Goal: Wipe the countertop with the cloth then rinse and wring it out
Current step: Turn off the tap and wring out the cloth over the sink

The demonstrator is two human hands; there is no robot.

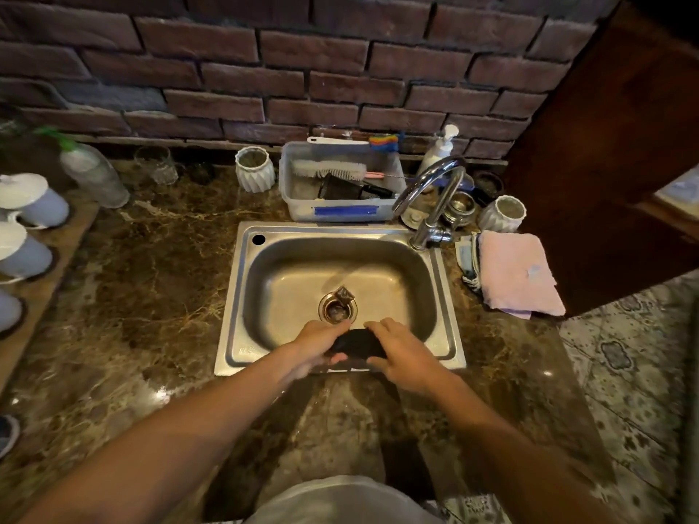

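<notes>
A dark, bunched-up cloth (355, 344) is held over the near edge of the steel sink (242, 296). My left hand (319, 344) grips its left end and my right hand (403, 353) grips its right end, so only the middle of the cloth shows between them. The brown marble countertop (143, 296) surrounds the sink. The chrome faucet (431, 198) stands at the sink's back right corner; no water is seen running. The drain (337, 307) lies just beyond my hands.
Behind the sink stands a plastic tub (340, 211) with brushes, flanked by two white ribbed cups (254, 169) (501, 213). A pink cloth (518, 272) lies right of the sink, a soap pump (440, 147) behind the faucet. White lidded pots (32, 200) and a bottle (92, 172) stand left.
</notes>
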